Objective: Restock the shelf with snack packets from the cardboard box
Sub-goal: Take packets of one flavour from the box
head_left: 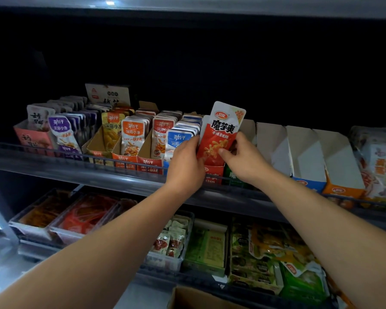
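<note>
Upper shelf [103, 178], mid-right bay. The red packet [223, 130] stands upright with its lower end inside the red display carton [214, 173]. Its top sticks well above the row of blue packets [178, 139] just to its left.

Both hands are on it.
- Left hand [185, 162]: fingers curled round the packet's left edge, wedged between it and the blue row.
- Right hand [243, 160]: pinches the right edge, thumb on the printed face, other fingers behind.
- Whether one packet or a small stack is held, I cannot tell. A second pale edge shows behind the left side.

The cardboard box [198, 297] sits at the near bottom edge, below the lower shelf [210, 275]. Only one corner is visible and its contents are out of sight.

Step in hand, as I judge it: seating the packet in its carton.

To do it well:
- Keep the packet vertical and face forward.
- Slide it straight down until its bottom seam meets the carton floor.
- Press it back against whatever stands behind it.
- Ease the left fingers out upward so the blue row is not dragged forward over the wire rail [125, 162].
- The foil looks slick and floppy, so let go only once it leans back on its own.

The empty white cartons [303, 152] to the right suggest much restocking remains.
</note>
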